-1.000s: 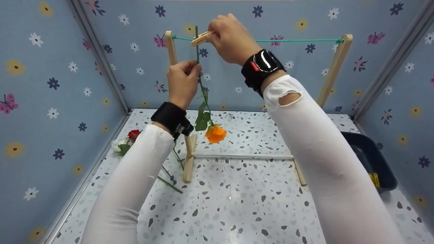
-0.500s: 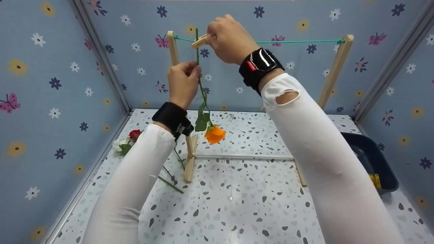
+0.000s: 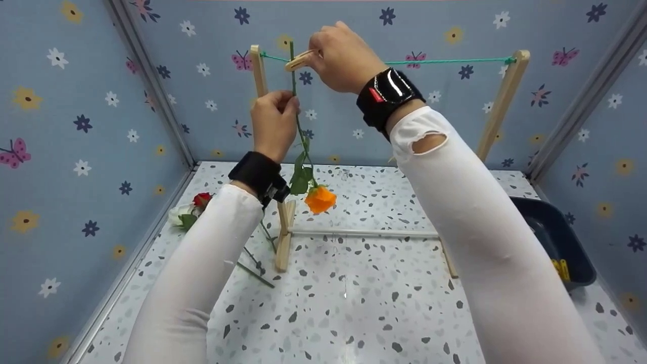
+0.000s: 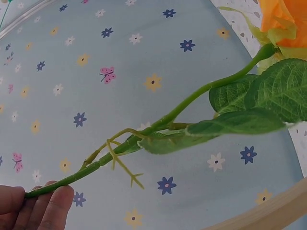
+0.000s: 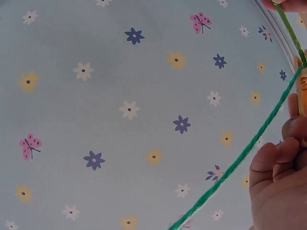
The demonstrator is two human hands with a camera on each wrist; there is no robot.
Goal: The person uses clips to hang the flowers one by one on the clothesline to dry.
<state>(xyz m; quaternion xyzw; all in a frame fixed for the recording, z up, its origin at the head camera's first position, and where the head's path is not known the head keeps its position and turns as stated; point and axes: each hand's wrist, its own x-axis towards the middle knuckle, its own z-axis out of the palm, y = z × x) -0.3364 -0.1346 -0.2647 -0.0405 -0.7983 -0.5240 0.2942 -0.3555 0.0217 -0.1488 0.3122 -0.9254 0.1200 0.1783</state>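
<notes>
a white speckled terrazzo tabletop [image 3: 354, 313] carries a wooden drying rack [image 3: 284, 237] at the middle, red and white artificial roses [image 3: 189, 210] far left, a dark blue plastic bin [image 3: 553, 242] right.

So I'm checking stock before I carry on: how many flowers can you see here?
3. An orange flower hangs head down, its stem pinched by the left hand. A red flower and a white flower lie on the floor by the left arm. More may be hidden.
</notes>
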